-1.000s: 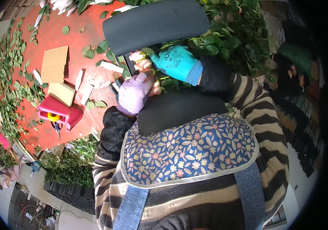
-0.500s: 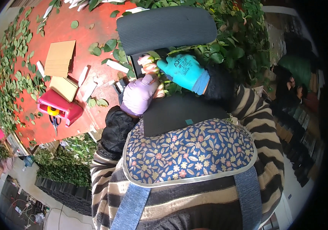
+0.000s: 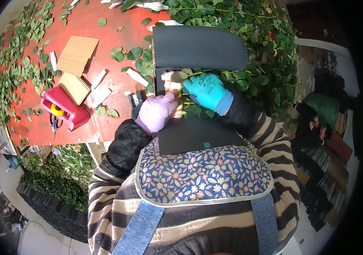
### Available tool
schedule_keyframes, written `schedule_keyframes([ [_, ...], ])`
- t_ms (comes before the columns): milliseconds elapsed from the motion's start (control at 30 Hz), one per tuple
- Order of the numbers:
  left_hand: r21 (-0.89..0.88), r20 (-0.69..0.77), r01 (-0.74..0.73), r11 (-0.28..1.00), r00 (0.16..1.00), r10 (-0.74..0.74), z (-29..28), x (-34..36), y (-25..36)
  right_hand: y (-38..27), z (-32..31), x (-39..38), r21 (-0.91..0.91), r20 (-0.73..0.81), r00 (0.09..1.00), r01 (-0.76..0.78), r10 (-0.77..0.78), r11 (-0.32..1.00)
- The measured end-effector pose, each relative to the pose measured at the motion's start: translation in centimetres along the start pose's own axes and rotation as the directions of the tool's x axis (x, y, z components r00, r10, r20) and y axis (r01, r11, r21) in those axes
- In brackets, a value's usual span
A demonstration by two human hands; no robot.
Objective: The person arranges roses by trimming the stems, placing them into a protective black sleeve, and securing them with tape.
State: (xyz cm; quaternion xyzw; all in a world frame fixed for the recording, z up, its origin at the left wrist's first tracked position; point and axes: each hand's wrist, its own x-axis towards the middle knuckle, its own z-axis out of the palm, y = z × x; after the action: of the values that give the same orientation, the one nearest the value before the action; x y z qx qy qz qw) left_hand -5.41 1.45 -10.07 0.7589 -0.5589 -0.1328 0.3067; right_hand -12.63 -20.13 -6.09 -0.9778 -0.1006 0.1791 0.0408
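Observation:
Several pale pink roses (image 3: 172, 83) lie in a row, heads toward the left, with leafy stems running right. My left hand (image 3: 157, 111), in a pale purple glove, is curled round the lower rose heads. In a turquoise glove, my right hand (image 3: 207, 91) bends closed over the stems just behind the heads; its fingertips are partly hidden. A green leaf (image 3: 179, 77) shows beside its fingers. Beyond the hands lies a black ribbed sheet (image 3: 200, 47). Nearer me, a smooth black sheet (image 3: 196, 137) rests against the flowered apron (image 3: 207, 176).
Left on the red table (image 3: 117, 46) are cardboard pieces (image 3: 77, 55), a pink tape dispenser (image 3: 73, 111), scissors (image 3: 55, 124) and white strips (image 3: 137, 77). Leafy stems (image 3: 266, 55) pile up at the right. Another person (image 3: 313, 123) is at the far right.
The whole view has shifted, so the table things appear moved. My right hand has drawn slightly back from the rose heads, and a leaf now shows beside its fingers. My left hand stays on the roses.

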Motion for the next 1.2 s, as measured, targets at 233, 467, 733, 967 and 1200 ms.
schedule_keyframes([
  [233, 0.005, 0.013, -0.028, 1.000, 1.000, 0.028, -0.6, 0.5, 0.4, 2.6, -1.0, 1.7, 0.286, 0.145, 0.989, -0.012, -0.032, 0.958],
  [467, 0.001, 0.110, -0.046, 0.999, 0.993, 0.046, -1.3, 0.5, 0.2, 1.4, -1.0, 2.2, 0.112, 0.103, 0.995, -0.003, -0.009, 0.994],
  [733, -0.036, 0.031, -0.024, 0.999, 0.999, 0.025, -2.0, 2.2, -0.2, 1.6, -0.5, 1.8, 0.114, 0.081, 0.997, -0.017, 0.008, 0.993],
  [967, -0.135, 0.131, 0.096, 0.986, 0.988, -0.078, -2.2, 2.6, 0.7, 0.9, -0.7, 0.1, 0.110, -0.270, 0.959, -0.057, 0.085, 0.992],
  [1200, -0.133, 0.131, 0.104, 0.986, 0.988, -0.086, -1.8, 2.4, 0.9, 1.2, 2.3, 0.7, -0.273, -0.367, 0.930, -0.081, -0.026, 0.959],
])
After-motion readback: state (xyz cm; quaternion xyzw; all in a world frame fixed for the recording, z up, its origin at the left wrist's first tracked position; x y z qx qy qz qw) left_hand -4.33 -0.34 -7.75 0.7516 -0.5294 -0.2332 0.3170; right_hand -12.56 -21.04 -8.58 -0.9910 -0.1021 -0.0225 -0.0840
